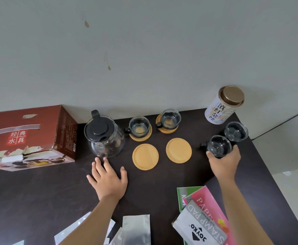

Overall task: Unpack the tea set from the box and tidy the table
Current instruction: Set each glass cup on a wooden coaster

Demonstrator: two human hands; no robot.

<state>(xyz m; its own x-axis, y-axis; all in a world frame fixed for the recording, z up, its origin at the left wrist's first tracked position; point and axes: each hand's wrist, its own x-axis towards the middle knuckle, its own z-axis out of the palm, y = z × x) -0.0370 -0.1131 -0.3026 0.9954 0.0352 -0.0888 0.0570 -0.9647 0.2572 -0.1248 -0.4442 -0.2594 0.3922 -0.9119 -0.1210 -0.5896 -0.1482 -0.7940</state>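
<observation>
Right hand (223,160) grips a glass teacup (218,146) from the near side, fingers wrapped round its wall; black handle sticks out left. Can't tell if the cup is lifted or on the table. Second glass cup (236,131) sits just beyond it, touching or nearly so.

Left hand (107,176) flat on the dark table (38,191), fingers spread, holding nothing; fingertips just near of the glass teapot (104,137). Teapot upright, black lid on, centre-left.

Right of the teapot: two more glass cups, each on a round wooden coaster, one (139,125) beside the pot, one (170,119) further right and slightly farther back. Two bare coasters nearer: left one (145,157), right one (178,150), apart from each other.

Red tea set box (30,137) at far left, torn along its near edge. Tea canister (223,106) with a gold lid at the far right corner, Chinese print.

Near edge: silver foil pouches (136,228) centre; stamp pad box (199,227) on top of pink (204,197) and green (183,195) paper packs, right.
</observation>
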